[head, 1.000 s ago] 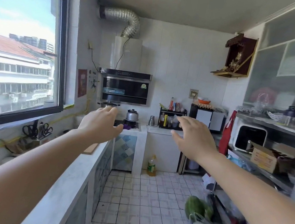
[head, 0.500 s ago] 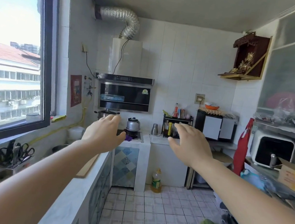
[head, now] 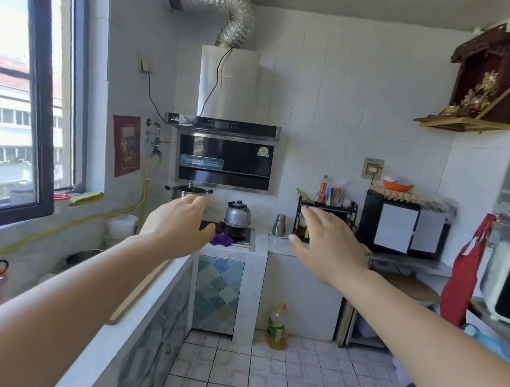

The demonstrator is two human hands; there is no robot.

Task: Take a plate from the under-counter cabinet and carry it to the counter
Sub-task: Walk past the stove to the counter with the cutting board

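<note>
A: Start with the fingers: what are they doing?

B: The left hand [head: 179, 225] is spread, fingers apart, palm down, clasping nothing. The right hand [head: 327, 244] is the same: loose and empty, held out in the air.

A: And what has changed in the last second?

B: The view has moved forward down the kitchen; the stove [head: 235, 237] and kettle [head: 237, 213] loom larger, and the shelf on the right has slid mostly out of sight. The hands keep the same outstretched pose.

A: The plate?

B: Not visible. I judge it sits behind the under-counter cabinet doors [head: 164, 320] below the counter [head: 135, 317] on the left, which look closed. So this is only the approach; bending down and opening a door comes next.
</note>
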